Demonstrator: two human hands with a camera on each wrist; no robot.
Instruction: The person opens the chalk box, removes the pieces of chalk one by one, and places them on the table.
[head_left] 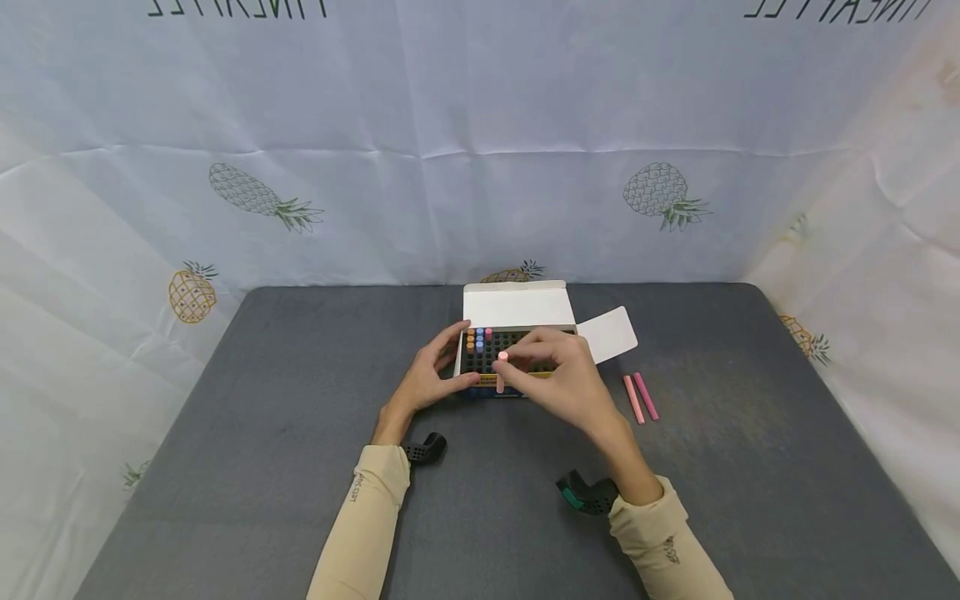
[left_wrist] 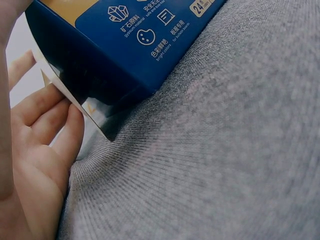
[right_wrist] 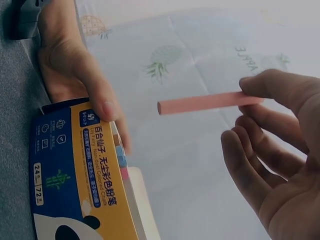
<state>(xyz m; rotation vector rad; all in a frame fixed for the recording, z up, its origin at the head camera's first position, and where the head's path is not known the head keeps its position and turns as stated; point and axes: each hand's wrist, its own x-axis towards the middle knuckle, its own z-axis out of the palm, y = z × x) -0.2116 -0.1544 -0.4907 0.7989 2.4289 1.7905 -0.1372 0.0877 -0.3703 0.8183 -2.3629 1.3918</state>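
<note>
An open blue and yellow chalk box (head_left: 491, 390) stands at the middle of the grey table (head_left: 262, 417). Its black tray holds several orange, blue and pink chalks (head_left: 477, 337) in the back left corner. My left hand (head_left: 450, 367) grips the box's left side, thumb on the front face. In the left wrist view its fingers (left_wrist: 47, 125) touch a flap of the box (left_wrist: 115, 50). My right hand (head_left: 517, 364) pinches a pink chalk stick (head_left: 501, 371) over the tray's front edge. The right wrist view shows that stick (right_wrist: 205, 102) held by its end above the box (right_wrist: 75, 170).
Two pink chalk sticks (head_left: 640, 397) lie side by side on the table, right of the box. The box's white lid (head_left: 517, 304) stands up behind and a side flap (head_left: 609, 333) sticks out to the right. Pineapple-print cloth walls surround the table.
</note>
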